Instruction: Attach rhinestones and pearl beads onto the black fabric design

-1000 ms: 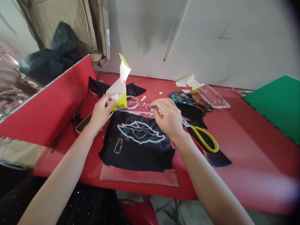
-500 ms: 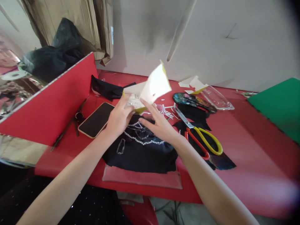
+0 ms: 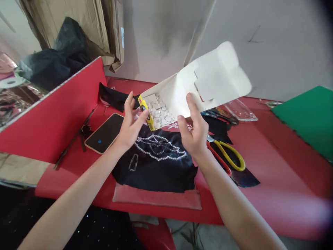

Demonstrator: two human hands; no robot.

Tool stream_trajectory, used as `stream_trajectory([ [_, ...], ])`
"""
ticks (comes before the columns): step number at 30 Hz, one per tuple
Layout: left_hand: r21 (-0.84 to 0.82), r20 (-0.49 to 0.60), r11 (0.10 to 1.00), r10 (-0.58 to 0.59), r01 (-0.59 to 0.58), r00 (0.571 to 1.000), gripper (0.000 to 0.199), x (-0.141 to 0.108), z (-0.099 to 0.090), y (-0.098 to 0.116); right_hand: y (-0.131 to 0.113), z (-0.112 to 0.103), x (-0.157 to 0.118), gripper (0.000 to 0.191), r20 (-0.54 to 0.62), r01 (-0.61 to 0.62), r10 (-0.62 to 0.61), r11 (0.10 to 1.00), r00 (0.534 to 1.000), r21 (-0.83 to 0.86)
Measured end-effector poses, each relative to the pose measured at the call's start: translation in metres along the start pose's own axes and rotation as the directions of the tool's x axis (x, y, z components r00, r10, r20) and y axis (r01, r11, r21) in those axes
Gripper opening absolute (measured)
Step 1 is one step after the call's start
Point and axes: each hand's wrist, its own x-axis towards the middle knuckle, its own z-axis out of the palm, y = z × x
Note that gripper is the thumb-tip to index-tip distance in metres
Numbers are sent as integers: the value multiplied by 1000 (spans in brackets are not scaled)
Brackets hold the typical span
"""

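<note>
A small cardboard box [image 3: 179, 81], white inside with a yellow printed end, is tilted with its long flap spread out to the right. Small white pieces [image 3: 161, 114] lie loose in it. My right hand [image 3: 195, 132] grips the box by its near side, thumb in front. At the yellow end is my left hand [image 3: 131, 126], fingers spread apart, its thumb tip at or against the panel; contact is hard to tell. Below the box, black cloth [image 3: 156, 177] carries a grey bead strand [image 3: 160, 158] and a clear narrow outline piece [image 3: 133, 162].
Scissors [image 3: 229, 154] with red and yellow handles lie right of the cloth. A phone [image 3: 106, 133] rests on the left, beside a red upright panel [image 3: 65, 114]. A clear plastic tray [image 3: 241, 110] and a green board [image 3: 307, 118] are farther right.
The box has been unfolded wider, its white flap now stretching right and up. My right hand has shifted right with it, and my left fingers have spread off the yellow end.
</note>
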Motion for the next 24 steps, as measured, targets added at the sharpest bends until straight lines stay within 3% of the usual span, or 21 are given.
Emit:
stream_trajectory([
  [2, -209, 77, 952, -213, 225, 974, 59, 3, -2, 2, -3, -3, -2, 65, -14, 119, -120, 990, 993, -78],
  [4, -329, 148, 879, -313, 345, 938, 52, 3, -5, 9, -4, -4, -4, 70, -11, 194, -198, 971, 980, -136],
  [9, -447, 195, 805, -339, 391, 920, 38, 1, -7, 28, -5, -4, -6, 74, -1, 278, -280, 955, 960, -101],
  [15, -596, 236, 691, -336, 409, 912, 28, 2, -7, 33, -7, -4, -3, 78, -22, 315, -320, 941, 947, -125],
  [19, -551, 250, 727, -325, 410, 912, 35, 3, -8, 31, -5, -4, -6, 77, 4, 296, -299, 943, 954, -153],
  [24, -346, 237, 858, -312, 380, 920, 48, 4, -9, 28, -5, -6, -10, 65, 152, 114, -96, 986, 984, -117],
])
